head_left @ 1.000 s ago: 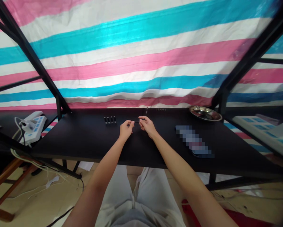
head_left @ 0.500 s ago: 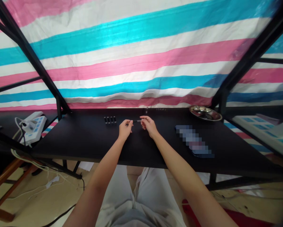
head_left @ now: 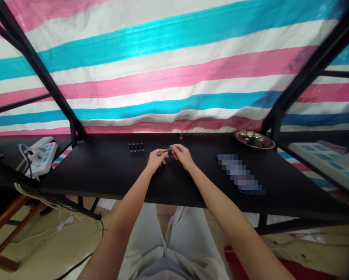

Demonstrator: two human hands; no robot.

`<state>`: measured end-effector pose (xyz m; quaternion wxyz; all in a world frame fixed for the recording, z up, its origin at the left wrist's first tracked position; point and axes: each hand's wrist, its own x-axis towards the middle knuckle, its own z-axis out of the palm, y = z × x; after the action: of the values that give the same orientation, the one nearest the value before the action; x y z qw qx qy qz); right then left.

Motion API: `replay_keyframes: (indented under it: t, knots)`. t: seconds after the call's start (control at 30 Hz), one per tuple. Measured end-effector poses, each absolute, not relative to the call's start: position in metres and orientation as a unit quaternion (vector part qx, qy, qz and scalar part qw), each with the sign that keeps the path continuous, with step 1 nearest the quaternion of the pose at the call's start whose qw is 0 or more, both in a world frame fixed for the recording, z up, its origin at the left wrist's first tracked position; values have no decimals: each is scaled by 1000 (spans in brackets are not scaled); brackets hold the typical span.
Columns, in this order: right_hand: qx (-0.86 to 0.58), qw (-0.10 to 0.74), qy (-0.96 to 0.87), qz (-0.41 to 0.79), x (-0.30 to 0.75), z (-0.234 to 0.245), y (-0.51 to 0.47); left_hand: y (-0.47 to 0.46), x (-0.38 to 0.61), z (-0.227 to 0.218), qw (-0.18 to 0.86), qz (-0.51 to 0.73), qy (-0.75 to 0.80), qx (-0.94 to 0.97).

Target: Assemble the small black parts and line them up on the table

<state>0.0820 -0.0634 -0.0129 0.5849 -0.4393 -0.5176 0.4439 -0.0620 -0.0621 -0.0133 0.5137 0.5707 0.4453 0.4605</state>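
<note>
Over the middle of the black table (head_left: 104, 171) my left hand (head_left: 156, 159) and my right hand (head_left: 182, 155) meet, both pinched closed. Between their fingertips they hold a small dark cylindrical piece (head_left: 168, 150) lying sideways, just above the tabletop. A row of several small dark upright cylinders (head_left: 136, 147) stands to the left of my left hand, apart from it.
A round metal dish (head_left: 254, 139) sits at the far right of the table. More tiny parts (head_left: 198, 135) lie along the back edge. A blurred flat object (head_left: 240, 175) lies right of my right hand. A white power strip (head_left: 42, 152) with cables rests at the left.
My hands have drawn closer together, and the small dark piece between them now looks shorter. The arms stay in the same place over the table.
</note>
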Motion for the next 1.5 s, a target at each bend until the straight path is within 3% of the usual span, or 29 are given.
replay_keyframes:
  t: [0.3, 0.73, 1.03, 1.27, 1.5]
  knots:
    - [-445, 502, -553, 495, 80, -14, -67, -60, -64, -11, 529, 500, 439, 526]
    - [-461, 412, -610, 495, 89, -2, -74, -66, -66, -8, 438, 481, 425, 629]
    - [-452, 412, -659, 438, 87, -6, -72, -72, -67, -7, 251, 431, 441, 746]
    - [-556, 532, -558, 311, 108, -26, -22, -69, -68, -8, 164, 431, 533, 709]
    - [-688, 436, -544, 203, 131, -25, 26, -76, -67, 0, 159, 360, 550, 737]
